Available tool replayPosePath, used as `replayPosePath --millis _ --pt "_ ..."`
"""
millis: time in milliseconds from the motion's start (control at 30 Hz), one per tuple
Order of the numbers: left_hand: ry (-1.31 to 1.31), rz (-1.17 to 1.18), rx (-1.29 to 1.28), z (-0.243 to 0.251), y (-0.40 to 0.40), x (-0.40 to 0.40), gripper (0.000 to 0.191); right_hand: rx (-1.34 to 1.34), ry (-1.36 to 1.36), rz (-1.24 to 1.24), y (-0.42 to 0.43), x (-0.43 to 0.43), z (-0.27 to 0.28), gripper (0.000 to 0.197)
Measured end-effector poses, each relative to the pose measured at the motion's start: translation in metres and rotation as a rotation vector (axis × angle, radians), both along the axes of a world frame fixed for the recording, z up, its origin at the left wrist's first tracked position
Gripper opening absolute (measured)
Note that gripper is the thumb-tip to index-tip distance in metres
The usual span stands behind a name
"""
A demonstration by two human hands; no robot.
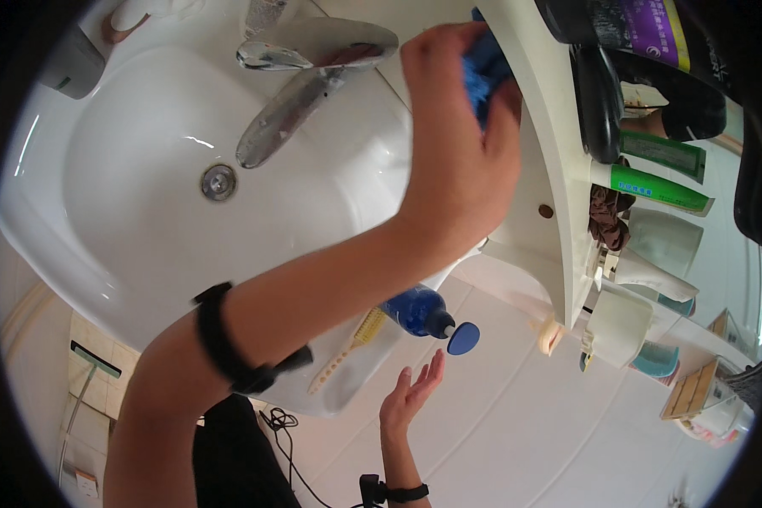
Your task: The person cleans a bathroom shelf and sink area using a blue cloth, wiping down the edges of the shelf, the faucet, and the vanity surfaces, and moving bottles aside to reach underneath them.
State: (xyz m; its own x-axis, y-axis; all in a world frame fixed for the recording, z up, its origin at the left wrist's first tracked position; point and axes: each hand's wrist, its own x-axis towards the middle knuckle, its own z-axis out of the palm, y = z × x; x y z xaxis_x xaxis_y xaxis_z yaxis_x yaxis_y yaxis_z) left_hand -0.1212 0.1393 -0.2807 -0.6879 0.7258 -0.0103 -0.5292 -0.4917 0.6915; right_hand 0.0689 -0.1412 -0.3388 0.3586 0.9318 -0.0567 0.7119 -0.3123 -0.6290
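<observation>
My left hand (463,127) reaches over the white washbasin (146,241) and grips a crumpled blue cloth (479,82), partly hidden by the fingers, beside the curved edge of a white shelf unit (540,120). A metal faucet (292,114) stands just left of that hand in the picture. Lower down, my right hand (413,400) is empty with its fingers spread, near the flat top of a blue pump bottle (413,310). A cream-handled brush (349,349) with yellowish bristles lies beside the bottle on the basin's ledge. Both wrists wear black bands.
The shelf carries a green tube (657,188), a black bottle (600,101), brown fabric (608,219) and a white cup (619,327) before a mirror. A grey container (76,63) stands on the basin's rim. A black cable (286,438) hangs below; a squeegee (95,359) is at lower left.
</observation>
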Motion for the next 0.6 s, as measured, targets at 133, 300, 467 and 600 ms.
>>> replayPosePath --millis 133,300,467,600 --pt "1.394 0.306 -0.123 -0.062 0.026 0.021 0.062 0.007 0.037 0.021 0.003 0.002 -0.004 0.058" --pt "1.345 0.241 0.063 -0.082 0.023 0.019 0.060 -0.007 0.032 0.029 0.004 0.010 -0.008 0.057" --pt "1.980 0.248 0.045 -0.098 0.020 -0.007 0.056 0.011 0.043 0.028 0.014 0.003 -0.007 0.055" --pt "1.881 0.378 -0.006 -0.094 0.019 -0.001 0.055 0.032 0.025 0.064 0.020 0.000 -0.004 0.055"
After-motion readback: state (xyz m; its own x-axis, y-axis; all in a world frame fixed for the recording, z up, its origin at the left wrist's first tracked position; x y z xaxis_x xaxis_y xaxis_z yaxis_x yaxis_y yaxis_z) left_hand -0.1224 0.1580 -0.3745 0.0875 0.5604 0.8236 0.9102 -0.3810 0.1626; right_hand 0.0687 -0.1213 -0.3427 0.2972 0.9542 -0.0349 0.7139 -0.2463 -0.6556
